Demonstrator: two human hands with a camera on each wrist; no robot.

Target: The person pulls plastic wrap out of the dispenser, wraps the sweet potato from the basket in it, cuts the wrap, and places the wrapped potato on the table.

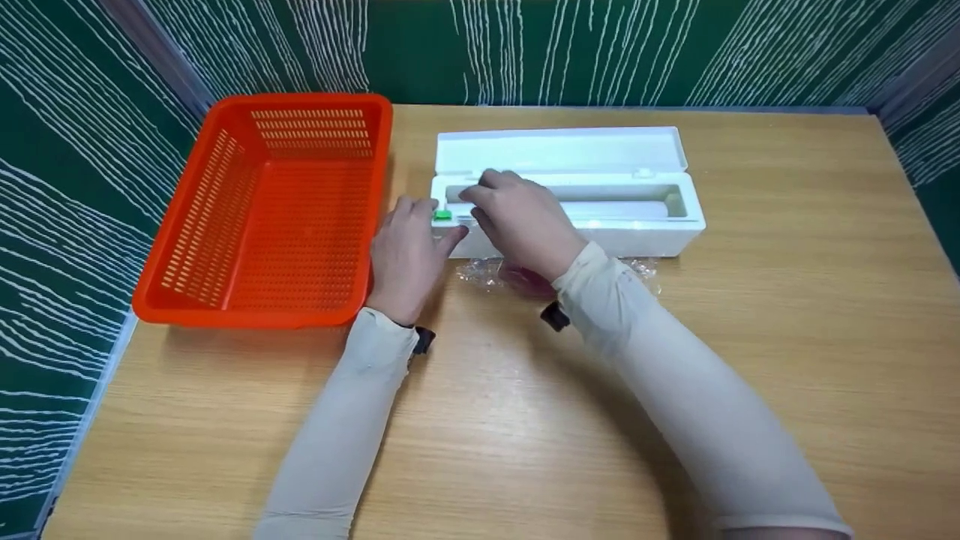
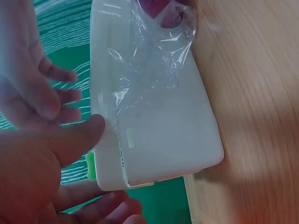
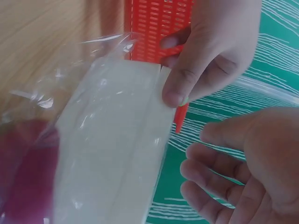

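A white plastic wrap dispenser [image 1: 570, 238] stands on the table, its lid [image 1: 562, 148] tipped back. My left hand [image 1: 409, 259] grips its left end, thumb on the front edge and fingers round the end. Beside those fingers sits a green slide cutter [image 1: 442, 215]. Over the box's left part hovers my right hand [image 1: 525, 221]; in the right wrist view its fingers [image 3: 210, 161] are loosely bent and hold nothing. Clear cling film [image 2: 159, 56] hangs down the box's front. A purple-red thing [image 3: 32, 172] shows by the film, partly hidden by my right hand in the head view; its kind is unclear.
An orange-red plastic basket [image 1: 300, 240] with slotted sides stands left of the dispenser, close by my left hand. The wooden table [image 1: 480, 435] ends at the back against green panels [image 1: 570, 52] with white streaks.
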